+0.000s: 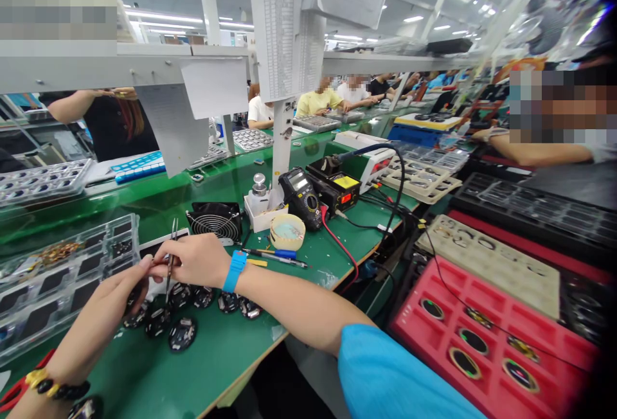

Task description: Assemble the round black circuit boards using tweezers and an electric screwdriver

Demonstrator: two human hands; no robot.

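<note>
My right hand [200,259], with a blue band at its wrist, is closed on a pair of metal tweezers [173,232] held upright. Beside it, my left hand [118,294] has its thumb and fingers pinched together, the fingertips meeting those of my right hand. A small dark part shows partly under the left fingers; its kind is hidden. Several round black parts with small metal components lie on the green mat [226,355] below my hands, among them one round black part [182,334] nearest me.
A clear compartment tray [130,229] stands at left. Behind my hands are a fan [215,221], a pump bottle [259,193], a round tub [287,232], pens, a multimeter [301,197] and a black unit with a red display [337,187]. A red tray [434,271] of round parts sits right. Co-workers sit beyond.
</note>
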